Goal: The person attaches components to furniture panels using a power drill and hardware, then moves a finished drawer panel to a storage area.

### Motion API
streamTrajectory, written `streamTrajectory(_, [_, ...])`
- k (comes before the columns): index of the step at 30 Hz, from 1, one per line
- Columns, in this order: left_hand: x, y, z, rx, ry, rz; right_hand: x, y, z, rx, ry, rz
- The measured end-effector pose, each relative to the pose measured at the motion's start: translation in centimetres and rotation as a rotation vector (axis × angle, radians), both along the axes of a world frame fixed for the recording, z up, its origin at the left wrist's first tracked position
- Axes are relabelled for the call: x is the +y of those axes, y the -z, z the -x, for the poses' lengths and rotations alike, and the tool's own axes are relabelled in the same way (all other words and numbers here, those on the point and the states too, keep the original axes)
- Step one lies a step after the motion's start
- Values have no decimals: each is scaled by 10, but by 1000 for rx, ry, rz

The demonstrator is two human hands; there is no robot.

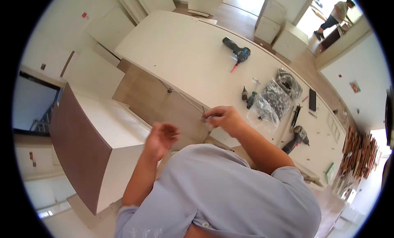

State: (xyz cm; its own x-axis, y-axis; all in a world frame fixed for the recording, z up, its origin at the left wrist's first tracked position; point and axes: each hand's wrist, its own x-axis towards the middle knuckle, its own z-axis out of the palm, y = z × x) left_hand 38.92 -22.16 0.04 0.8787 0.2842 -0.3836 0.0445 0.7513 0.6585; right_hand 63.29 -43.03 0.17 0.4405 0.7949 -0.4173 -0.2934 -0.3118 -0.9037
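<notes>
My right hand (225, 119) is at the near edge of a large white panel table (180, 41). Its fingers are pinched together around something small and dark that I cannot make out. Lower and to the left, my left hand (161, 139) hangs in the air, slightly blurred, with its fingers loosely curled and apart and nothing visible in them. Beside that hand stands a white cabinet box (119, 119) with a brown front panel (80, 143). On the table, to the right of my right hand, lie clear plastic bags of small dark hardware (274, 100).
A cordless driver with a red bit (238, 49) lies farther back. Another cordless drill (297, 139) rests at the right, near a black phone-like slab (312, 99). Small drill attachments (249, 97) lie by the bags. Wood strips (361, 151) are stacked far right. A person (338, 16) bends over in the far doorway.
</notes>
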Motion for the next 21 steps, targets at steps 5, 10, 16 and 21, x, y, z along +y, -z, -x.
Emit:
streamTrajectory(5, [-37, 2, -40, 8, 100, 416, 63, -32, 55, -969, -628, -197])
streamTrajectory(10, [-26, 7, -34, -37, 13, 416, 58, -31, 65, -884, -443, -337])
streamTrajectory(16, [-23, -15, -41, -169, 13, 446, 34, -36, 39, -844, -159, -387])
streamTrajectory(21, [-18, -19, -42, -196, 29, 443, 31, -37, 27, -1044, -108, -423])
